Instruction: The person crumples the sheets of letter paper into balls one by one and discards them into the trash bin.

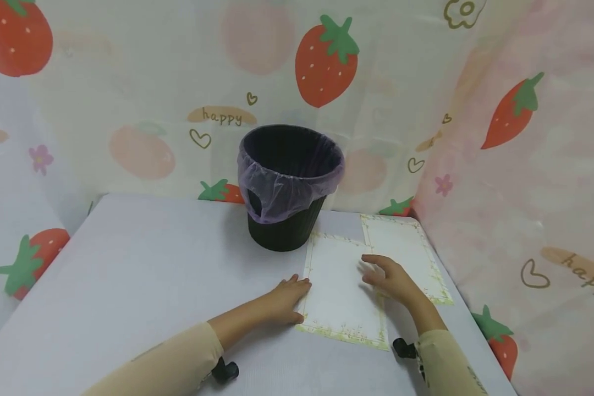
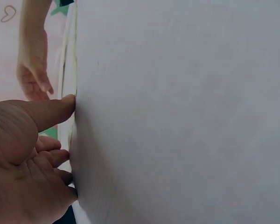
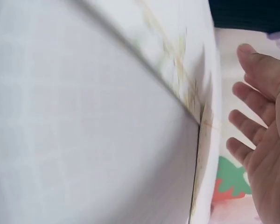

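Two white sheets with a floral border lie on the table, the near sheet point(image 1: 341, 286) partly overlapping the far sheet point(image 1: 401, 242) at the right. The left hand point(image 1: 284, 301) rests at the near sheet's left edge, fingers spread; in the left wrist view the left hand point(image 2: 32, 163) touches that edge with thumb and fingertips. Over the near sheet's right side hovers the right hand point(image 1: 391, 279), its fingers loosely bent and holding nothing. The right wrist view shows the right hand point(image 3: 266, 116) apart from the sheets, fingers relaxed.
A black bin point(image 1: 282, 231) with a purple liner point(image 1: 287, 192) stands behind the near sheet's upper left corner. Strawberry-printed cloth point(image 1: 178, 66) hangs behind and along both sides of the white table point(image 1: 143, 264).
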A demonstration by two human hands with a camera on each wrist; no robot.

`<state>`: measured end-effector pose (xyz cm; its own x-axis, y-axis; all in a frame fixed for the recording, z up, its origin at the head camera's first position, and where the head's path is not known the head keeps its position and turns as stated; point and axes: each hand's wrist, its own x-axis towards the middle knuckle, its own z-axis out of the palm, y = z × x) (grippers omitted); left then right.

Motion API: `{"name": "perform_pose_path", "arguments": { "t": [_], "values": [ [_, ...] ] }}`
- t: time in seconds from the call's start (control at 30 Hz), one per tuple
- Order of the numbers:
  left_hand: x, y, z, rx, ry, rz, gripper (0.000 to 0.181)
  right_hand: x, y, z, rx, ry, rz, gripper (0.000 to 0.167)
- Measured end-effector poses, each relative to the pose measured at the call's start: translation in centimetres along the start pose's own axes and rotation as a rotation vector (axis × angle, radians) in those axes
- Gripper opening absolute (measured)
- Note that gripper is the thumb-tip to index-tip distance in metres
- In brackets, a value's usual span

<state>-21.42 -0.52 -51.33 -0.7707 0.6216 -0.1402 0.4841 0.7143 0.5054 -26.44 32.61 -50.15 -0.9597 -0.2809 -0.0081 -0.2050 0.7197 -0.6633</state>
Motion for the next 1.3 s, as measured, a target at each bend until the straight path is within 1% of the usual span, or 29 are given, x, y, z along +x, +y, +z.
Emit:
{"name": "perform_pose_path", "arguments": {
  "t": [0.2, 0.33, 0.43, 0.5, 0.57, 0.67, 0.73, 0.83, 0.93, 1.0, 1.13, 1.3],
  "values": [
    [-2.6, -0.6, 0.2, -0.031, -0.022, 0.023, 0.084, 0.0, 0.2, 0.3, -0.007, -0.012, 0.001, 0.063],
    [-4.7, -1.3, 0.1, -0.096, -0.043, 0.031, 0.087, -0.2, 0.4, 0.5, 0.013, -0.033, 0.002, 0.070],
    [-6.2, -1.9, -0.1, -0.153, -0.048, 0.038, 0.089, -0.3, 0.3, 0.7, 0.031, -0.048, -0.013, 0.074],
    [-7.0, -2.2, -0.2, -0.187, -0.048, 0.038, 0.089, -0.2, 0.3, 0.8, 0.022, -0.052, -0.036, 0.076],
    [-7.8, -2.3, -0.3, -0.214, -0.047, 0.031, 0.090, -0.1, 0.3, 0.9, 0.025, -0.062, -0.038, 0.079],
    [-8.7, -2.4, -0.2, -0.249, -0.043, 0.020, 0.090, 0.0, 0.4, 1.1, -0.025, -0.086, -0.047, 0.090],
    [-9.1, -2.4, -0.2, -0.262, -0.032, 0.021, 0.090, 0.0, 0.6, 1.3, -0.083, -0.110, -0.048, 0.098],
    [-9.5, -2.3, -0.1, -0.286, -0.015, 0.022, 0.091, 0.0, 1.0, 1.5, -0.216, -0.133, -0.085, 0.109],
    [-9.6, -2.2, -0.1, -0.307, 0.000, 0.016, 0.092, -0.1, 1.2, 1.7, -0.298, -0.147, -0.114, 0.113],
    [-9.7, -2.3, 0.0, -0.323, 0.003, 0.010, 0.092, -0.3, 1.2, 1.8, -0.317, -0.156, -0.117, 0.113],
    [-9.8, -2.4, 0.0, -0.352, 0.008, 0.009, 0.092, -0.7, 1.1, 1.8, -0.317, -0.171, -0.126, 0.110],
    [-9.7, -2.5, 0.1, -0.354, 0.015, 0.028, 0.093, -1.0, 1.0, 1.7, -0.330, -0.158, -0.173, 0.099]
  ]
}}
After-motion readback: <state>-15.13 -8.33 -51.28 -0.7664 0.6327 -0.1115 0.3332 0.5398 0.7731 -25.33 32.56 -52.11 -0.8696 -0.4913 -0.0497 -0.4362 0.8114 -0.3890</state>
